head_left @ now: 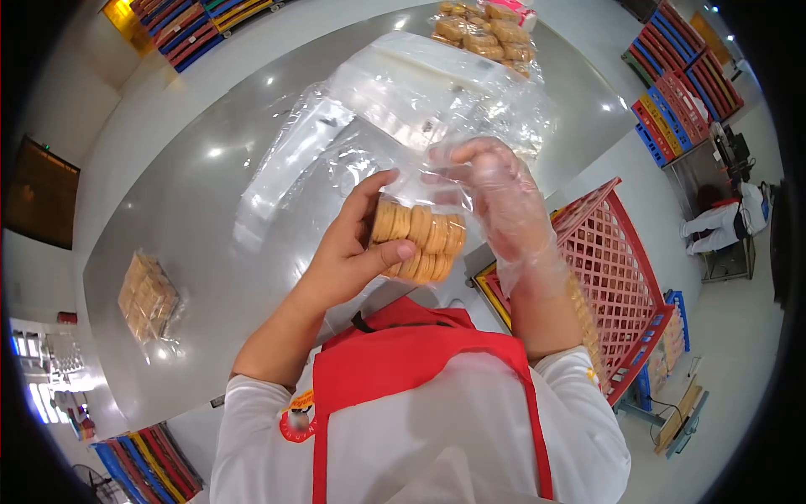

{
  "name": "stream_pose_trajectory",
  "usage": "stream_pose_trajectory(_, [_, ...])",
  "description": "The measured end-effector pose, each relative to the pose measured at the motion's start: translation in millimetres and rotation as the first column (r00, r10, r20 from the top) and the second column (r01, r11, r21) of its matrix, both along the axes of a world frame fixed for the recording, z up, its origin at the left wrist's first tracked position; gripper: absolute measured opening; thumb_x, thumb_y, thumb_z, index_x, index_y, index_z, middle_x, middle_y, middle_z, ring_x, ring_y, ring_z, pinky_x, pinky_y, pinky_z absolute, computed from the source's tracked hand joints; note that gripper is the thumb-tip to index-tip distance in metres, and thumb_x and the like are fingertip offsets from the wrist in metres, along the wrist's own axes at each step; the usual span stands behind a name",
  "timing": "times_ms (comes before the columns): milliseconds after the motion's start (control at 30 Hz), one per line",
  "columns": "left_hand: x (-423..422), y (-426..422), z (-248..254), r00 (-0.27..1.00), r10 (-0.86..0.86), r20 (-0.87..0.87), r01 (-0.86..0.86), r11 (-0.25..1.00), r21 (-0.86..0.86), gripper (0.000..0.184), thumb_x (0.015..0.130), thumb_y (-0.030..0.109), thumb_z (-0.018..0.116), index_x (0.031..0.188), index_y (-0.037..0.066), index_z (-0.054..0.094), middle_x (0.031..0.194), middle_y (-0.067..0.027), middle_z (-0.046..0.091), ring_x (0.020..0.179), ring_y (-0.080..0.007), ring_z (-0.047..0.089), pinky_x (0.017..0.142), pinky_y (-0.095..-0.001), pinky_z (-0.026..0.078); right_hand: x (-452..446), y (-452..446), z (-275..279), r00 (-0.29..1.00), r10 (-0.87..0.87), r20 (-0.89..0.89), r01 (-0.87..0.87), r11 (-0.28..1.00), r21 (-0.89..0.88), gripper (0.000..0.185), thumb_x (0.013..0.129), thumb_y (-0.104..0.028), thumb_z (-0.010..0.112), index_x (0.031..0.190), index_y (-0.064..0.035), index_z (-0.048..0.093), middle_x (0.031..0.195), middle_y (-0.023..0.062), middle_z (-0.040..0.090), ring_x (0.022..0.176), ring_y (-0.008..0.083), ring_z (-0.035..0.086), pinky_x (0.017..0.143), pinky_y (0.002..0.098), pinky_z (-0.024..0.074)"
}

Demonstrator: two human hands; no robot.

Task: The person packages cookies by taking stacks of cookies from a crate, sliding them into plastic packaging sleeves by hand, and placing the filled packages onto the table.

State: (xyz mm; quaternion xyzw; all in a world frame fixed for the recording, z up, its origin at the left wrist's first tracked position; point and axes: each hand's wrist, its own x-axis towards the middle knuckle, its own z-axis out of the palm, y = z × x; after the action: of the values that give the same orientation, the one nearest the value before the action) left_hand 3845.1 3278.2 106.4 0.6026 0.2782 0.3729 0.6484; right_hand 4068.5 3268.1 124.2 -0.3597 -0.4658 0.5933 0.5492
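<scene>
The left hand (351, 252), bare, grips a clear-wrapped pack (426, 235) of biscuits, its thumb pressed across the near face and its fingers around the left side. The pack is held up in front of the person's apron (403, 357), near the close edge of the table (197, 189), with its biscuits in two rows. The right hand (497, 181), in a loose clear glove (525, 235), is at the upper end of the pack with its fingers bent toward the slack film; whether they pinch it cannot be told (glove and film are both see-through and run together there). The step in hand looks like dealing with the film above the biscuits, which already sit inside. The next move, by that reading, calls for a firm but light left grip, since biscuits may well crack, and a sure right-hand hold on film alone, free of glove. Loose bags (395, 80) lie on the table just beyond both hands; a second pack (147, 296) rests well apart to the left, a heap of packs (491, 35) stands at the far edge, and a red crate (613, 273) is beside the right forearm.
</scene>
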Motion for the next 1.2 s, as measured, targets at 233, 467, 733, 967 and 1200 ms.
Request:
stream_pose_trajectory(233, [-32,-3,-1,0.953,0.124,0.276,-0.066,0.975,-0.211,0.093,0.077,0.0,0.062,0.158,0.006,0.017,0.128,-0.0082,0.047,0.125,-0.0189,0.047,0.109,-0.0324,0.033,-31,-11,-21,0.905,0.195,-0.379,-0.29,0.934,-0.211,0.066,0.096,-0.036,0.064,0.145,-0.0028,0.035,0.139,0.0177,0.047,0.117,0.0354,0.059,0.081,0.0504,0.0588])
stream_pose_trajectory(467, [-34,-21,32,0.951,0.069,0.302,-0.026,0.989,-0.144,0.105,0.066,-0.001,0.064,0.159,0.005,0.014,0.132,-0.0086,0.044,0.131,-0.0242,0.043,0.114,-0.035,0.026,-26,-7,-15,0.796,0.312,-0.519,-0.408,0.909,-0.08,0.059,0.099,-0.029,0.06,0.144,-0.0018,0.035,0.134,0.0186,0.05,0.115,0.0348,0.06,0.076,0.0509,0.0599])
stream_pose_trajectory(733, [-13,-27,37,0.939,0.137,0.314,-0.151,0.988,0.022,0.104,0.068,-0.003,0.078,0.156,0.008,0.022,0.132,-0.0075,0.046,0.125,-0.0223,0.047,0.103,-0.0368,0.039,-13,-8,-9,0.732,0.261,-0.63,-0.397,0.914,-0.083,0.061,0.1,-0.045,0.051,0.145,-0.0053,0.037,0.134,0.0178,0.051,0.123,0.0347,0.054,0.093,0.0523,0.0524])
stream_pose_trajectory(967, [15,-18,25,0.991,-0.013,0.132,-0.052,0.878,0.476,0.1,0.071,0.004,0.086,0.152,0.009,0.028,0.133,-0.0099,0.042,0.111,-0.0211,0.052,0.087,-0.0337,0.047,-17,16,-29,0.331,0.366,-0.87,-0.658,0.75,0.065,0.071,0.1,-0.063,0.029,0.145,-0.0091,0.039,0.136,0.0193,0.053,0.126,0.0334,0.051,0.098,0.0529,0.0455])
stream_pose_trajectory(1200, [29,-24,33,0.993,-0.039,0.115,-0.036,0.809,0.586,0.099,0.072,0.004,0.086,0.152,0.008,0.028,0.137,-0.0132,0.039,0.109,-0.0216,0.054,0.084,-0.0322,0.049,-5,8,-26,0.32,0.388,-0.864,-0.654,0.75,0.094,0.069,0.1,-0.064,0.03,0.144,-0.0123,0.042,0.136,0.0203,0.053,0.124,0.0356,0.052,0.099,0.0508,0.0456])
